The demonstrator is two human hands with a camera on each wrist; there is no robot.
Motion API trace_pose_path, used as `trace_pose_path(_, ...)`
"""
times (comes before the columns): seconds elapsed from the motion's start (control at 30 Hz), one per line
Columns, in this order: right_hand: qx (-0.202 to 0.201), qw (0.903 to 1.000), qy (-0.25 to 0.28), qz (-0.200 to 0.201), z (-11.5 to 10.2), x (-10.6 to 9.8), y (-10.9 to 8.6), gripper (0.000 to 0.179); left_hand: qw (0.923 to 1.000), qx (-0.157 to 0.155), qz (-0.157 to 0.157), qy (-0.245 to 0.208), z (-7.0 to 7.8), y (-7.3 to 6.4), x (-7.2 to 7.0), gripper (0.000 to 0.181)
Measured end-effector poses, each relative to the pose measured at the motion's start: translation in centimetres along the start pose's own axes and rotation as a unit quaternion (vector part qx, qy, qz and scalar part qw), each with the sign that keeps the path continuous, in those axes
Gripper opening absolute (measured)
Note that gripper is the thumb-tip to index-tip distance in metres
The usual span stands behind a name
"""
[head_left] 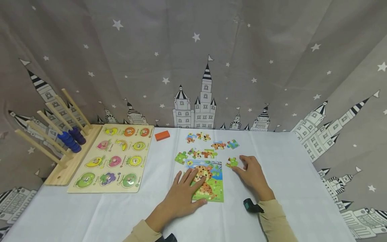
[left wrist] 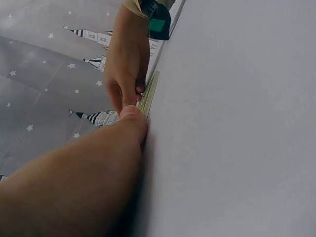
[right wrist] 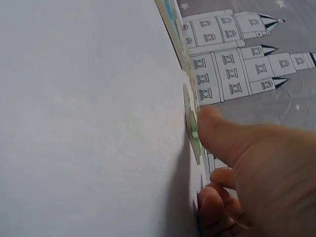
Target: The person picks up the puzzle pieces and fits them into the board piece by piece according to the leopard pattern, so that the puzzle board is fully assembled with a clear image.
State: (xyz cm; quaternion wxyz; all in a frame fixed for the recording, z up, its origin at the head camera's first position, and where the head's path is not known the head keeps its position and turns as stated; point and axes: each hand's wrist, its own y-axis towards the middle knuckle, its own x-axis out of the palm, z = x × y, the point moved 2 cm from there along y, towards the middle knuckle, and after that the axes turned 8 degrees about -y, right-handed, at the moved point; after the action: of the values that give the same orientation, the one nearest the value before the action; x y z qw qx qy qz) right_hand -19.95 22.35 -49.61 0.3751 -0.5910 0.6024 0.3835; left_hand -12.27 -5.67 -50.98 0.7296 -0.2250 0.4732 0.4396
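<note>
A square leopard puzzle board (head_left: pixel 216 193) lies on the white tabletop. My left hand (head_left: pixel 181 194) rests on it with fingers spread, covering its left part. Right of the board, a green puzzle piece (head_left: pixel 231 162) lies beside my right hand (head_left: pixel 252 173). The thumb tip is right at the piece's edge, while the index finger is bent and apart from it. In the right wrist view, the thumb (right wrist: pixel 212 131) overlaps the green puzzle piece (right wrist: pixel 194 133), which lies almost flat. Several loose puzzle pieces (head_left: pixel 209 153) with leopard spots and greenery lie above the board.
A wooden fruit puzzle board (head_left: pixel 145 174) lies to the left. Beside it stands a wooden peg rack (head_left: pixel 57 176) with blue and purple beads. An orange-red block (head_left: pixel 162 135) lies near the back edge. Behind the table hangs a grey castle-print curtain (head_left: pixel 145 40).
</note>
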Motion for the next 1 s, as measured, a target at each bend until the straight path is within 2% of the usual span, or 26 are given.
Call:
trace_pose_path(0.13,-0.007,0.9992,-0.016,-0.035,-0.3,0.0,0.4,0.072,1.0,-0.001,0.003,0.002,0.0,-0.1,0.1,0.073)
trace_pose_path(0.37,-0.022,0.9983,-0.028,-0.046,-0.9,-0.2,0.5,0.056,1.0,0.0,0.004,0.009,0.0,0.0,0.2,0.074)
trace_pose_path(0.53,-0.024,0.9978,-0.004,-0.063,-1.1,-0.3,0.6,0.049,0.9999,0.0,0.005,0.013,-0.1,0.1,0.0,0.074)
trace_pose_path(0.8,-0.03,0.9947,0.023,-0.095,-0.7,-0.2,0.7,0.053,1.0,0.0,0.0,0.003,0.0,-0.1,0.0,0.073)
trace_pose_path(1.0,-0.037,0.9951,0.048,-0.078,-0.7,0.2,0.6,0.056,0.9999,0.002,0.006,0.009,-0.1,0.0,0.0,0.073)
